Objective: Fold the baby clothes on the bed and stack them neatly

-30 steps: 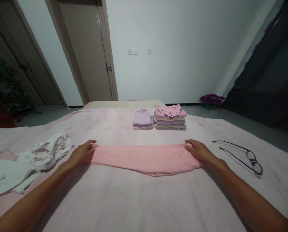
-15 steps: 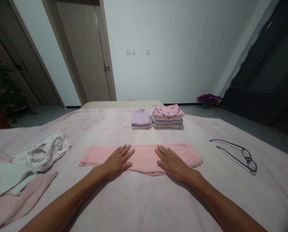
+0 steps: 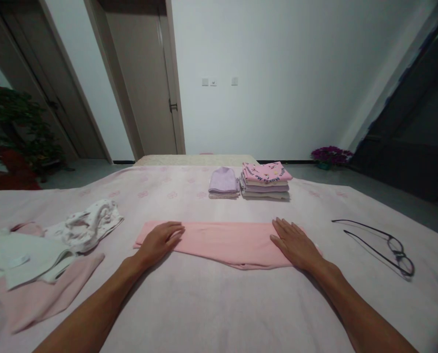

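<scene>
A pink garment (image 3: 219,240), long and narrow like a pair of trousers folded lengthwise, lies flat across the bed in front of me. My left hand (image 3: 162,242) rests on its left end, palm down, fingers stretched out and slightly bent. On the right end lies my right hand (image 3: 294,242), flat with the fingers extended. Both hands press on the cloth without gripping it. Parts of the two ends are hidden beneath the hands.
Beyond the garment sit a small lilac folded stack (image 3: 224,183) and a taller pile of folded clothes (image 3: 266,181). Loose white and pink clothes (image 3: 38,264) lie at the left. Black-framed glasses (image 3: 397,252) rest on the right of the pink-white bedspread (image 3: 219,314).
My hands have slid apart along the pink garment, the left one leftward and the right one rightward, towards its ends. The whole view has shifted slightly.
</scene>
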### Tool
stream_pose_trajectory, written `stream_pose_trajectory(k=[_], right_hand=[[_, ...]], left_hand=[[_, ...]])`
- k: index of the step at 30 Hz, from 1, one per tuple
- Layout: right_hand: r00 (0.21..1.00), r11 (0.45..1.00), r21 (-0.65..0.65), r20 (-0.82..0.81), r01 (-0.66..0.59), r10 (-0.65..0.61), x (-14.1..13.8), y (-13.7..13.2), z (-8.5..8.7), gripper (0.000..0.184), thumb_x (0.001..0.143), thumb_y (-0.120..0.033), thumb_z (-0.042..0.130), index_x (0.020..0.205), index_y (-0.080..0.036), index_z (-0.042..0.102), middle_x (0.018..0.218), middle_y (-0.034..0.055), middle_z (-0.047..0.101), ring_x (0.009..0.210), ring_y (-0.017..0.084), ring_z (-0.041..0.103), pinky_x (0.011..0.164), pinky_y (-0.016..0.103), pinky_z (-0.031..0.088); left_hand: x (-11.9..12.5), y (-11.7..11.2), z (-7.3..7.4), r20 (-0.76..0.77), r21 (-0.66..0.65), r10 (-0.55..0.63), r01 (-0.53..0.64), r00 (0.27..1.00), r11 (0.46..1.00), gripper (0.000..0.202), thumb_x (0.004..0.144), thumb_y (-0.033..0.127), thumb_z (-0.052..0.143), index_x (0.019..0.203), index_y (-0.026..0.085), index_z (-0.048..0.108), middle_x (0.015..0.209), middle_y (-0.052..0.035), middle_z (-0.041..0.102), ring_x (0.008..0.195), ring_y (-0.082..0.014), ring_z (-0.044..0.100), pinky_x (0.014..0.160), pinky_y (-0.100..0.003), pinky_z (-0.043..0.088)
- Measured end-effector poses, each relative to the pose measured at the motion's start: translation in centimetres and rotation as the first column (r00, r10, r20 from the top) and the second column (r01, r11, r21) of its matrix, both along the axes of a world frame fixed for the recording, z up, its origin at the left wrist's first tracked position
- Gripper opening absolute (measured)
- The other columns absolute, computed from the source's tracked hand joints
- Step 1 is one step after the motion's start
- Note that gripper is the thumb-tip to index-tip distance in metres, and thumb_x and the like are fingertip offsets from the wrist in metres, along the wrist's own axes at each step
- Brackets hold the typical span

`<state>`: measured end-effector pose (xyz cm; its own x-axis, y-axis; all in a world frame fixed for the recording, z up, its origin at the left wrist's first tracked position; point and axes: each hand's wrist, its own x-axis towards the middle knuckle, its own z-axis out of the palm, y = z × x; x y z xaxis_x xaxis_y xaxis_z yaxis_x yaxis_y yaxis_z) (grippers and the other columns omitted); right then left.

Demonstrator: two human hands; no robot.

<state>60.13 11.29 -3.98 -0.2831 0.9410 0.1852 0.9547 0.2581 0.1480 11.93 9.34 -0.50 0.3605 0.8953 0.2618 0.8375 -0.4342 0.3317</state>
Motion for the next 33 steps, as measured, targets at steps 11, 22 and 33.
stream_pose_trajectory(k=[11,22,33], right_hand=[[1.000,0.998,0.066,-0.019,0.005,-0.004,-0.3,0.0,0.0,0.065,0.098,-0.051,0.028,0.144,-0.010,0.049,0.151,0.0162,0.045,0.141,0.027,0.041,0.118,0.046,0.028],[0.999,0.996,0.084,-0.047,-0.017,0.021,-0.2,0.1,-0.2,0.062,0.097,-0.049,0.030,0.141,-0.011,0.051,0.149,0.0165,0.048,0.139,0.028,0.043,0.118,0.048,0.029],[0.998,0.993,0.111,-0.024,-0.049,0.052,0.0,0.1,-0.3,0.061,0.098,-0.047,0.029,0.140,-0.010,0.052,0.148,0.0173,0.049,0.138,0.028,0.044,0.117,0.048,0.030]], left_hand=[[-5.7,0.1,2.7,-0.293,-0.113,0.625,-0.675,0.723,0.729,0.038,0.089,0.048,0.042,0.101,0.021,0.066,0.102,-0.0127,0.073,0.093,-0.0321,0.067,0.072,-0.037,0.045],[-6.0,0.6,2.1,-0.200,-0.132,0.604,-0.632,0.771,0.763,0.020,0.086,0.038,0.049,0.080,0.023,0.061,0.088,-0.0076,0.073,0.080,-0.0246,0.066,0.062,-0.030,0.037],[-5.6,1.2,1.7,-0.070,-0.225,0.644,-0.641,0.762,0.734,0.045,0.089,0.059,0.044,0.110,0.024,0.062,0.106,-0.0076,0.073,0.093,-0.0256,0.068,0.070,-0.030,0.043]])
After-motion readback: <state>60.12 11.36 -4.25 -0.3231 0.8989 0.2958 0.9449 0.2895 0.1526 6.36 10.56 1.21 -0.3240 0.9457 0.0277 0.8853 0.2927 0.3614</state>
